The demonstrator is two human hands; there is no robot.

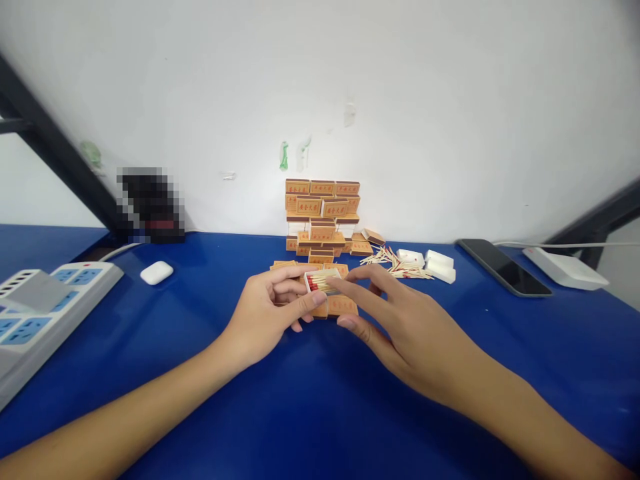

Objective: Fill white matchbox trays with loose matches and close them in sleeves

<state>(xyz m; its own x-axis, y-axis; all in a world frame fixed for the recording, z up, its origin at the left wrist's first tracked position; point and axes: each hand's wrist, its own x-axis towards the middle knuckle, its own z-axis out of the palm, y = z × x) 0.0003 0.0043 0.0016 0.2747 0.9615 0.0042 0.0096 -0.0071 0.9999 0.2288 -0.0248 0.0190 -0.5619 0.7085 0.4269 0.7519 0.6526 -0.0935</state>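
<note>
- An inner matchbox tray [307, 283] is held above the matchboxes [343, 306] lying on the blue tabletop [300, 413], in front of the stack of matchboxes [323, 230]
- The tray is gripped by the left hand [263, 310], with the thumb along its near side and the fingers behind and beneath
- The right hand [415, 327] is held loosely open, its thumb spread apart and its index finger reached over the tray's right end; whether the matches [320, 281] are touched cannot be told
- A spill is to be feared: if the tray is tipped or pinched unevenly, matches could be shed over its low walls
- Matches could be skewed or pushed out if pressed too hard by the right index finger
- The stack could be toppled if it is knocked by a knuckle, since its tiers look unfastened
- The tray's long axis is set roughly left to right, its right end raised slightly in the view; the open face is turned upward, and the red match heads are pointed left, toward the left hand
</note>
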